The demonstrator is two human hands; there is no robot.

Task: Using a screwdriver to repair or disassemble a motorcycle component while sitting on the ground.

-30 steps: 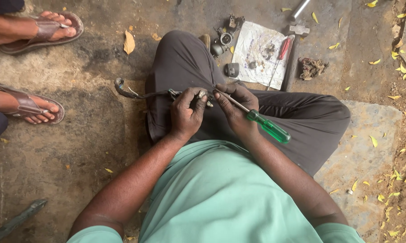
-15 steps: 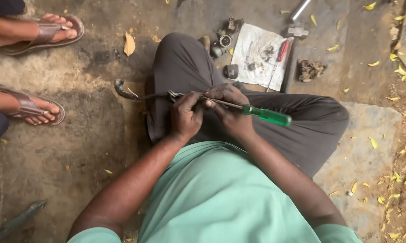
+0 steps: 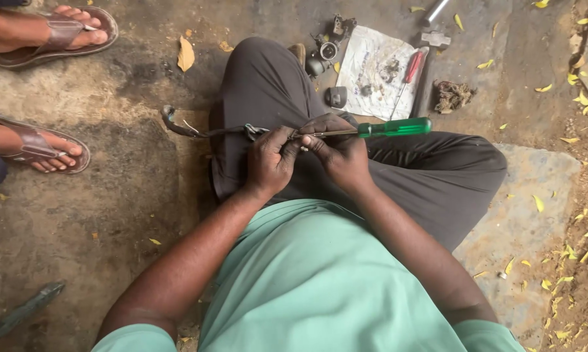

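- Your left hand (image 3: pixel 271 160) is clamped around the end of that dark cable (image 3: pixel 206 132), which trails off to the left of your grip.
- Your right hand (image 3: pixel 338 151) is wrapped around the shaft of the green-handled screwdriver (image 3: pixel 372 129), with its tip right at the cable fitting between your fists.
- Looks like you're mid-job: the fitting isn't apart.
- Small metal parts (image 3: pixel 326 49) and a white cloth (image 3: pixel 372 68) sit just beyond your hands.

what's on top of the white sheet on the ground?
On the white sheet lie a red-handled screwdriver and a few small dark metal parts. Their exact kind is too small to tell. Whatever is beneath the sheet is covered.
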